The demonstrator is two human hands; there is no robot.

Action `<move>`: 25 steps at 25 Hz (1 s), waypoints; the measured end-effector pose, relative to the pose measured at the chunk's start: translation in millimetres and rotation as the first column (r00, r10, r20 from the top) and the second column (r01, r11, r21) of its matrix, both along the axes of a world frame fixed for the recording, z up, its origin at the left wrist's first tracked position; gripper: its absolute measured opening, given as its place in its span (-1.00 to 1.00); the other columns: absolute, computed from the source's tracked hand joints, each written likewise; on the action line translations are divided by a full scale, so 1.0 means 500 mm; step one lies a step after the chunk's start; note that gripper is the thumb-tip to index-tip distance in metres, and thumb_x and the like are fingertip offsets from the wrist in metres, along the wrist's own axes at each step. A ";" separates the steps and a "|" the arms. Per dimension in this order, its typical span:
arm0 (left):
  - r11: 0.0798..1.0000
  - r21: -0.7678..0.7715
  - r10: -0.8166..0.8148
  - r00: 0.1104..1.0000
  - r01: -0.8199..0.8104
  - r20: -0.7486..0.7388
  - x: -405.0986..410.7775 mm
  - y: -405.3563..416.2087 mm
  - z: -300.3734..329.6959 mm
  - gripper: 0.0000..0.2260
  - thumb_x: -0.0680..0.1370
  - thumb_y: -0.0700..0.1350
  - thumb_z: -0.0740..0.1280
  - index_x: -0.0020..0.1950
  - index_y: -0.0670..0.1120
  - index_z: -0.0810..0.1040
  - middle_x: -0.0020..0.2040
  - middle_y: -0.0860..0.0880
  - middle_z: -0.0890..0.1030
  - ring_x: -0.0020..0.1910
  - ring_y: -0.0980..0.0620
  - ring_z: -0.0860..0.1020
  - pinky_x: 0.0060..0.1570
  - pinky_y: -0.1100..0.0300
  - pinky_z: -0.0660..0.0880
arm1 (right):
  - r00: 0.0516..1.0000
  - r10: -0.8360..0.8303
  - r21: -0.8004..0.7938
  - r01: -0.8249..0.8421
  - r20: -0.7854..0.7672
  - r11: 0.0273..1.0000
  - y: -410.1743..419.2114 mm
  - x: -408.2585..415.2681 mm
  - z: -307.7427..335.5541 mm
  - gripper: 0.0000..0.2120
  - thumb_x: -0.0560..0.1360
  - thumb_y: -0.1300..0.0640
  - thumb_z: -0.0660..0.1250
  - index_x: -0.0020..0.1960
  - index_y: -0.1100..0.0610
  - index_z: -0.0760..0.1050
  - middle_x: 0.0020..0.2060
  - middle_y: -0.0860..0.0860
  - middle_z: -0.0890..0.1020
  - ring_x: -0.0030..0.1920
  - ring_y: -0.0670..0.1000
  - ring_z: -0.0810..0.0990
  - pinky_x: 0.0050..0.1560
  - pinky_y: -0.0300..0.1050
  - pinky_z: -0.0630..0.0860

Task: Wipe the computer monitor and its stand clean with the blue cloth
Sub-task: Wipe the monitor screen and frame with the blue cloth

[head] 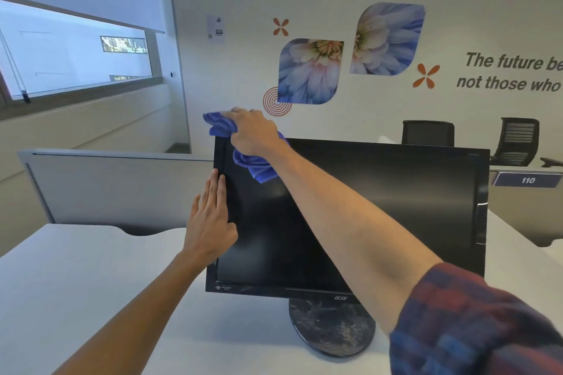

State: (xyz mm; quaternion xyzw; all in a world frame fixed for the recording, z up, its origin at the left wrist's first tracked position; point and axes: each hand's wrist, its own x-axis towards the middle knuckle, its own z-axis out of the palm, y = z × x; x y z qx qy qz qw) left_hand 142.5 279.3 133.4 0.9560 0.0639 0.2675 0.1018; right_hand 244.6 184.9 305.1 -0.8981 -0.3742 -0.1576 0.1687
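Head: right hand (253, 131) bunches soft cloth (259, 166) on glossy monitor (380, 207).

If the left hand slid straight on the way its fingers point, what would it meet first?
The left hand points up along the monitor's left edge. Going on, it would probably meet the blue cloth draped over the top left corner under the right hand, though depth is unclear.

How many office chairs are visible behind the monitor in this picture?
2. One black chair stands behind the monitor, just above its top edge. The other chair is further right, near the picture's edge. More may be hidden behind the monitor.
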 end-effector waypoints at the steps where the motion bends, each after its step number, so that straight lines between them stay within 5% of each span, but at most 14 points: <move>1: 1.000 -0.009 0.002 1.000 -0.002 0.001 0.001 0.000 -0.001 -0.12 0.36 -0.18 0.27 0.56 -0.15 -0.18 0.58 -0.09 -0.18 0.56 -0.07 -0.11 0.49 -0.11 0.07 | 1.000 -0.022 -0.072 0.022 0.006 0.997 0.009 -0.002 -0.010 -0.48 0.51 0.17 0.19 0.46 -0.05 0.30 0.34 -0.01 0.45 0.32 0.16 0.35 0.27 0.19 0.32; 11: 1.000 -0.009 0.007 1.000 -0.007 -0.019 -0.003 -0.004 0.009 -0.11 0.35 -0.11 0.20 0.54 -0.10 -0.28 0.58 -0.11 -0.18 0.56 -0.11 -0.12 0.48 -0.15 0.03 | 0.986 -0.143 -0.030 0.146 0.082 0.989 -0.103 -0.009 -0.028 -0.63 0.49 0.15 0.23 0.30 0.05 0.45 0.14 0.06 0.57 0.17 0.15 0.46 0.19 0.13 0.33; 15: 1.000 -0.006 0.028 0.999 -0.028 0.018 0.018 -0.050 0.046 -0.08 0.37 -0.16 0.29 0.55 -0.08 -0.26 0.57 -0.17 -0.18 0.54 -0.19 -0.15 0.48 -0.17 -0.02 | 0.974 -0.187 0.006 0.188 0.131 0.982 -0.188 0.006 -0.044 -0.61 0.48 0.17 0.26 0.30 0.03 0.46 0.16 0.01 0.56 0.22 0.12 0.44 0.22 0.14 0.33; 25: 0.963 0.255 -0.082 0.997 0.083 -0.016 0.136 -0.193 0.173 -0.14 0.40 -0.10 0.22 0.56 -0.04 -0.24 0.57 0.01 -0.27 0.53 0.04 -0.27 0.49 -0.14 -0.19 | 0.905 -0.340 0.008 0.350 0.256 0.937 -0.432 0.059 -0.086 -0.51 0.49 0.17 0.26 0.42 0.03 0.34 0.36 -0.06 0.43 0.39 0.08 0.29 0.33 0.11 0.26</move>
